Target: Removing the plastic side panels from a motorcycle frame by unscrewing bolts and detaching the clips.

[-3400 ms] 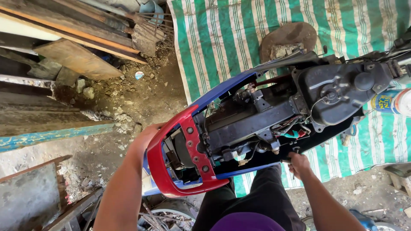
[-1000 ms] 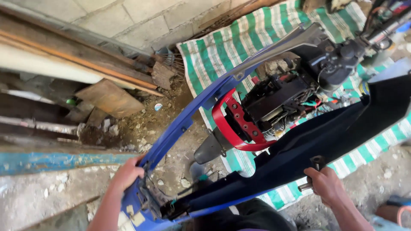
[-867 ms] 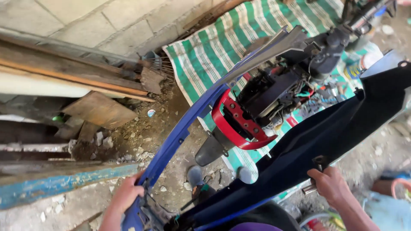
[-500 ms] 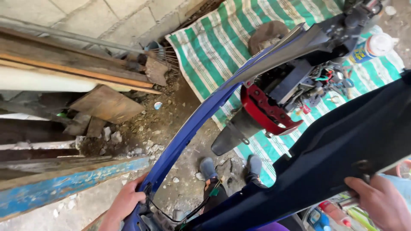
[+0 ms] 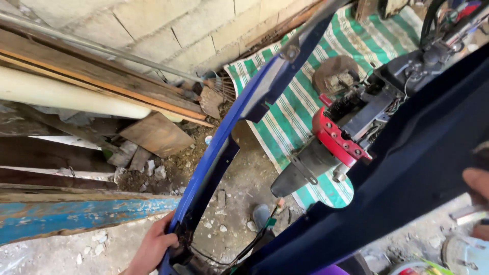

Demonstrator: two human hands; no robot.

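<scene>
Left hand (image 5: 152, 248) grips blue panel (image 5: 229, 132), right hand (image 5: 479, 191) grip unclear; dangling wire (image 5: 244, 249) could snag, panel could slip.

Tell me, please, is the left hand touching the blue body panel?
Touching: the head view shows the left hand with fingers wrapped around the blue body panel's lower end.

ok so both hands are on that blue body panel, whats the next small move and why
Probably keep lifting the blue body panel up and back, slowly. The left hand grips its lower end and the right hand its dark side, but black wires hang from its lower end, and the motorcycle frame with its red rear bracket sits close under it.
</scene>
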